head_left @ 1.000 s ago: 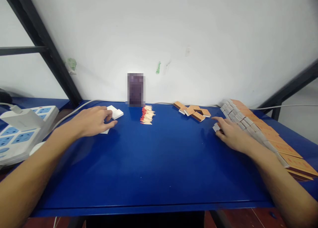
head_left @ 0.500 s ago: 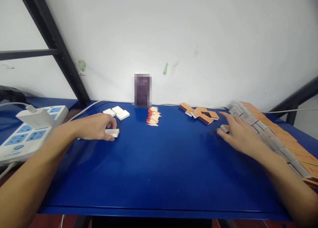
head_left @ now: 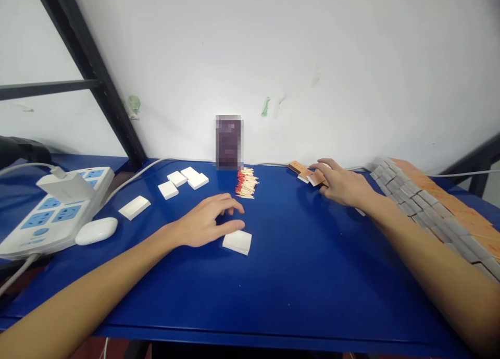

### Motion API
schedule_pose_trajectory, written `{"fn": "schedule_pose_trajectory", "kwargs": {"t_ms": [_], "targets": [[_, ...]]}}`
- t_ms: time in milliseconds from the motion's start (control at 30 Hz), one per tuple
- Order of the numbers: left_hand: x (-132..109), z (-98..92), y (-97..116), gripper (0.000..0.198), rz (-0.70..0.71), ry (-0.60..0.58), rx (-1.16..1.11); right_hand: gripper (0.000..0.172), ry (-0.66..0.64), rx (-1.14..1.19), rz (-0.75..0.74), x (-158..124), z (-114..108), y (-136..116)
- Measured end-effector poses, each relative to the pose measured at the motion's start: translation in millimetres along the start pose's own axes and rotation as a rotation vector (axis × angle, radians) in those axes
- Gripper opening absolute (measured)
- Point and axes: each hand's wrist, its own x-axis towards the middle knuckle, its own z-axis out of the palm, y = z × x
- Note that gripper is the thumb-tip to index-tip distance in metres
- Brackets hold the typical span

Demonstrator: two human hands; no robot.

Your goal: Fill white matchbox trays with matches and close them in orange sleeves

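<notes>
While the right hand (head_left: 346, 186), its grip too hidden to tell, bends over orange cardboard matchboxes (head_left: 317, 178), the left hand (head_left: 207, 221) is loose, the flat white oblong box (head_left: 237, 242) just below its thumb, longer side to side, lower middle of the frame.

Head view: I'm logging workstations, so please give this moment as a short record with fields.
left hand: thumb close to a white flat box; contact unclear
right hand: fingers at the orange matchboxes; grip unclear
matches: red-tipped, piled toward the wall
left side: five more white flat boxes, power strip bearing white charger
right side: matchbox rows
</notes>
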Motion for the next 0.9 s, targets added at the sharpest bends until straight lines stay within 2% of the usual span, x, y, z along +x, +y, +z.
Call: {"fn": "schedule_pose_trajectory", "kwargs": {"t_ms": [67, 133, 233, 300, 367, 467, 567, 633, 700, 800, 900], "targets": [[0.8, 0.4, -7.3, 0.033, -0.011, 0.048, -0.001, 0.056, -0.057, -0.026, 0.006, 1.6, 2.1, 2.7], [2.1, 1.8, -12.6, 0.033, -0.030, 0.074, 0.017, 0.047, -0.069, -0.011, 0.020, 3.1, 0.0, -1.2], [3.6, 2.9, -15.6, 0.032, -0.053, 0.084, 0.054, 0.040, 0.015, 0.051, -0.006, 2.9, -11.9, -21.4], [3.3, 0.3, -13.9, 0.030, -0.028, 0.039, 0.062, 0.040, 0.053, 0.109, -0.052, -0.5, -21.9, -40.1], [1.6, -5.0, -9.9, 0.029, 0.031, -0.047, 0.060, 0.038, -0.020, 0.127, -0.147, -5.5, -28.9, -56.6], [-1.7, -12.4, -2.0, 0.046, 0.079, -0.169, 0.079, 0.036, -0.118, 0.128, -0.221, -11.4, -30.3, -70.5], [-3.1, -11.9, 4.5, 0.043, 0.082, -0.215, 0.116, 0.036, 0.005, 0.210, -0.253, -11.9, -26.8, -79.8], [-2.7, -7.2, 7.1, 0.035, 0.082, -0.201, 0.138, 0.026, 0.137, 0.299, -0.316, -11.0, -25.5, -91.1], [-1.8, -1.3, 8.4, 0.032, 0.075, -0.173, 0.157, 0.013, 0.208, 0.359, -0.398, -10.8, -24.2, -107.4], [-0.8, 6.5, 8.7, 0.033, 0.062, -0.143, 0.185, 0.014, 0.187, 0.336, -0.424, -10.9, -17.7, -132.9], [-0.7, 11.2, 8.6, 0.038, 0.057, -0.118, 0.215, 0.023, 0.182, 0.267, -0.400, -7.9, -4.8, -149.6]]}}
